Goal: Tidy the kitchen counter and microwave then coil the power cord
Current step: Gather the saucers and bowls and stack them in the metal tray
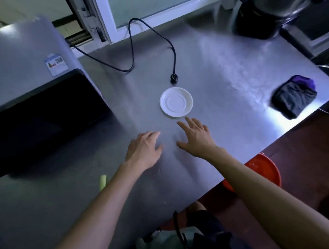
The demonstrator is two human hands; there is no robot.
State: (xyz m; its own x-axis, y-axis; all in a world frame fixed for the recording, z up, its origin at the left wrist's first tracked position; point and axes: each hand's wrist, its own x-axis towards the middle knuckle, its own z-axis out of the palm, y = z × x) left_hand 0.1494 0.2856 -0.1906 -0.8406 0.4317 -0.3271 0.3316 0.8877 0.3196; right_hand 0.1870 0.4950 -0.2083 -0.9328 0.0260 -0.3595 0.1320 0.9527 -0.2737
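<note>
Nearest to us, both bare forearms reach forward over the steel counter (224, 62). Our left hand (145, 148) lies palm down with the fingers loosely curled, holding nothing, and our right hand (196, 136) hovers flat beside it with the fingers spread apart, also empty; its fingertips are just short of the white saucer (176, 101) and do not touch it. A small pale green piece (103, 182) lies on the counter left of our left forearm, and an orange basin (264, 172) shows below the counter's near edge, under our right arm. The saucer sits bare and upright near the middle of the counter. Just beyond it lies the black plug (174, 77) of the power cord (132, 47), which is uncoiled and snakes in loose loops back toward the window frame (102, 16) and behind the microwave (23, 63). The microwave stands at the left, its dark door facing us; a small blue and white sticker (55, 63) is on its top, but the print is too blurred for us to read. A dark folded cloth (294, 96) rests at the right edge of the counter, well apart from the saucer. In the far right corner stands a large dark metal pot (265, 8).
</note>
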